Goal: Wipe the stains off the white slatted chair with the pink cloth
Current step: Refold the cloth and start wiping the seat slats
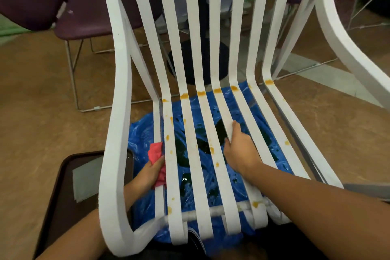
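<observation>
1. The left hand (147, 173) has its fingers (158, 161) clamped on the pink cloth (156, 151), at the left edge of the white slatted chair (118, 69) seat.
2. The right hand (240, 152) grips a middle seat slat.
3. Orange stains (217, 90) line the seat's rear edge.

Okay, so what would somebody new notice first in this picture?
The white slatted chair fills the view, orange stains dotting its seat, thickest in a row where seat meets back. A blue plastic sheet lies beneath. The left hand holds the pink cloth at the left slats.
</observation>
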The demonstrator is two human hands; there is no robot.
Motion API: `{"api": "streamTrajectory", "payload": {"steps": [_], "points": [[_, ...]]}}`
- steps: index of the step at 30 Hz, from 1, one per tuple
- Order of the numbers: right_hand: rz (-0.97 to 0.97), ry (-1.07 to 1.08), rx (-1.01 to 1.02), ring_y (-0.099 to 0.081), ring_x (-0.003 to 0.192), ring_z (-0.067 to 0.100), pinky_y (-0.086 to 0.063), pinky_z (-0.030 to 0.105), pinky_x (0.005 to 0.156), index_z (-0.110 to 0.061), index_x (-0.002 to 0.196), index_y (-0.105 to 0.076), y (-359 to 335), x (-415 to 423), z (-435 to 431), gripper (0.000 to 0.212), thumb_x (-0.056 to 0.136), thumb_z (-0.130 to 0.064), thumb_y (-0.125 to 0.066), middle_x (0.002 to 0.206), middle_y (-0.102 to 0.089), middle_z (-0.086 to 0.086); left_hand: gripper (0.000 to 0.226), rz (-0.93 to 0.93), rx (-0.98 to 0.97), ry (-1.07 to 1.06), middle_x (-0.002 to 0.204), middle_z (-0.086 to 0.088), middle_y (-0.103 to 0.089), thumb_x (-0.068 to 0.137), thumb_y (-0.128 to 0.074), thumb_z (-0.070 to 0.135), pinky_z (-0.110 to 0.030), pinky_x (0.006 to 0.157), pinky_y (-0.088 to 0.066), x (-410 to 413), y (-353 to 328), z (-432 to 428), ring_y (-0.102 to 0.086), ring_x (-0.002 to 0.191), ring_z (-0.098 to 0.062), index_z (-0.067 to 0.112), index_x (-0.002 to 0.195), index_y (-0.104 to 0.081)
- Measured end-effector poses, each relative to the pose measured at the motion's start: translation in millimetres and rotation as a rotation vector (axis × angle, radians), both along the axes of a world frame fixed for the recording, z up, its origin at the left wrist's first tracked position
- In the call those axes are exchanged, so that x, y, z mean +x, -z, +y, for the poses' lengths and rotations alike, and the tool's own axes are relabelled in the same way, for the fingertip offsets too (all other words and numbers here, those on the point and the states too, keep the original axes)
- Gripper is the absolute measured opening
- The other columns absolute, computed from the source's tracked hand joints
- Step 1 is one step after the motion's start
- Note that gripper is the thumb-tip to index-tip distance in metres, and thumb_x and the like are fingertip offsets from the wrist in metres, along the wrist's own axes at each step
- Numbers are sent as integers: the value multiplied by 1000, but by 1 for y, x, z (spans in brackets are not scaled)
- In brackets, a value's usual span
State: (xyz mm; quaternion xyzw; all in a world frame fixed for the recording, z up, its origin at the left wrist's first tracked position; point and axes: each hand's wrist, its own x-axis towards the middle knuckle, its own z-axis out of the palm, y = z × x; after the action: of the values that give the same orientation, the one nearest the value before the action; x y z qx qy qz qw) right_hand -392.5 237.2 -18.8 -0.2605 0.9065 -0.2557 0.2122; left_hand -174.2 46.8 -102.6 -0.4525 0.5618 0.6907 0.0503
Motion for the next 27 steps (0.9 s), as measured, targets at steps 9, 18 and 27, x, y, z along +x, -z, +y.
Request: {"api": "streamTrajectory", "payload": {"steps": [9,18,27], "points": [[-15,9,-11,-53,65,11,-43,25,52,-9,153,-20,-10,2,1,57,105,-18,-48,85,-52,-1,34,-179,3,60,63,5,-73,98,-54,42,-13,63,-50,59,-13,54,-68,62,-3,13,89,-69],[-125,-36,1,-58,111,34,-52,44,92,-9,156,-17,-25,0,11,69,103,-33,-53,138,-46,20,20,33,-236,-460,87,-12,-65,105,-48,20,-27,63,-55,77,-101,24,-66,81,-26,11,92,-61],[-261,-122,-168,-61,96,20,-44,26,68,-17,152,-35,-86,1,33,54,104,-28,-55,146,-46,14,16,621,-427,-983,88,0,-75,91,-68,28,-28,65,-59,101,-267,20,-72,76,-16,17,92,-79]]}}
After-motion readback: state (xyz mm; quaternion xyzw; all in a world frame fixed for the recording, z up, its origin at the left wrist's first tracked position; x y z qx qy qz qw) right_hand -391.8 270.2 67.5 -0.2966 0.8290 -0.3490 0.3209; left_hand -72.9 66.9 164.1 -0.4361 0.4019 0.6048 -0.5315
